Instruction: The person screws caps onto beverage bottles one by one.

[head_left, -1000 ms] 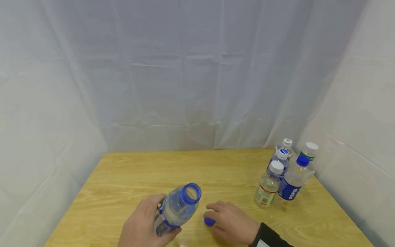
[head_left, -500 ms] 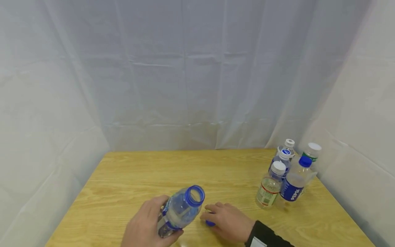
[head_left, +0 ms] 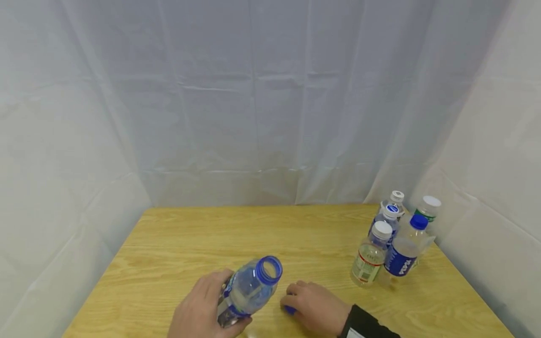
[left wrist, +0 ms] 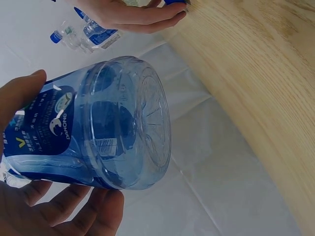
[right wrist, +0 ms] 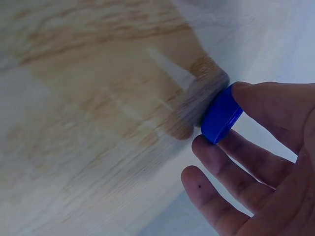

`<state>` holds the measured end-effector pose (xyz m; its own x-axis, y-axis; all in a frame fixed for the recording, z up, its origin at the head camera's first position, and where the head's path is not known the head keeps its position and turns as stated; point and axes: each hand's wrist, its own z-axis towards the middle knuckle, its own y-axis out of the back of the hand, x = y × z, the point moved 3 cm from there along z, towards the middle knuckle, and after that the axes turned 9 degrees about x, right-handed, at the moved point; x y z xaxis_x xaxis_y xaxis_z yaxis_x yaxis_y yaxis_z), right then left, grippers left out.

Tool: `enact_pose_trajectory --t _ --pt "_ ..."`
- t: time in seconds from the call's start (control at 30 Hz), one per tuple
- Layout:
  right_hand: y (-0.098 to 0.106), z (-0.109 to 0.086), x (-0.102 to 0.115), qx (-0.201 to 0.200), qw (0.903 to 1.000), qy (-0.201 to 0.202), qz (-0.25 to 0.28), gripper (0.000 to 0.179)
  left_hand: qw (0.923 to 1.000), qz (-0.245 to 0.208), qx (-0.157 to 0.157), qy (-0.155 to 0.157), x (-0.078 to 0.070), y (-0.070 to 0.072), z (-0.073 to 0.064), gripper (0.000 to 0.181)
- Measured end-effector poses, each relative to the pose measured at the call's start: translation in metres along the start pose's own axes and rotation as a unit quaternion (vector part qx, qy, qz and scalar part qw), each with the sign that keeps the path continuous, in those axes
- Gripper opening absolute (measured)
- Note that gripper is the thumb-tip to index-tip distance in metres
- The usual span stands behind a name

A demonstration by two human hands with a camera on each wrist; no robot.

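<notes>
My left hand [head_left: 200,305] grips a clear blue plastic bottle [head_left: 249,291] round its labelled middle. The bottle has no cap, and its blue-rimmed mouth tilts up and to the right. In the left wrist view its ribbed base [left wrist: 142,123] faces the camera, with thumb and fingers on opposite sides of the label. My right hand [head_left: 314,305] is low at the tabletop, just right of the bottle. Between thumb and fingers it pinches a blue bottle cap [right wrist: 221,115], which is close against the wood; in the head view the fingers hide most of the cap.
Several capped bottles stand together at the right: a white-capped bottle with a pale label [head_left: 367,263], a blue-capped Pepsi bottle [head_left: 400,256] and others behind them. The wooden table [head_left: 220,230] is enclosed by white sheeting [head_left: 236,117] at the back and sides.
My right fingers have closed round the blue cap, which shows less than before. The left hand and its bottle have shifted slightly right and down in the view.
</notes>
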<state>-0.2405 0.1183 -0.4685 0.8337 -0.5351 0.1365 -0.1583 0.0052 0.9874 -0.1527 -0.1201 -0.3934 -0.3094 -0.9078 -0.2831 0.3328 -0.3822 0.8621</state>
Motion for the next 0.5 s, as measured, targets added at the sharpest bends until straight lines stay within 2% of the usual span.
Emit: enact_pose_trajectory --t 0.13,0.27,0.4,0.5 --pt "0.005 -0.006 0.002 0.001 0.9998 0.001 0.022 0.027 0.9999 -0.003 0.010 0.007 -0.001 -0.001 -0.001 0.092" --pt "0.016 -0.015 0.003 -0.004 0.9973 -0.004 0.073 0.030 0.9998 -0.002 0.017 0.009 -0.002 -0.002 -0.002 0.090" --pt "0.033 -0.025 0.009 -0.041 0.9927 0.009 0.113 0.040 0.9999 -0.001 0.014 -0.002 -0.003 -0.003 -0.002 0.091" --pt "0.047 -0.033 0.013 -0.086 0.9883 0.023 0.124 0.041 0.9998 0.002 0.010 -0.019 -0.003 -0.005 -0.001 0.092"
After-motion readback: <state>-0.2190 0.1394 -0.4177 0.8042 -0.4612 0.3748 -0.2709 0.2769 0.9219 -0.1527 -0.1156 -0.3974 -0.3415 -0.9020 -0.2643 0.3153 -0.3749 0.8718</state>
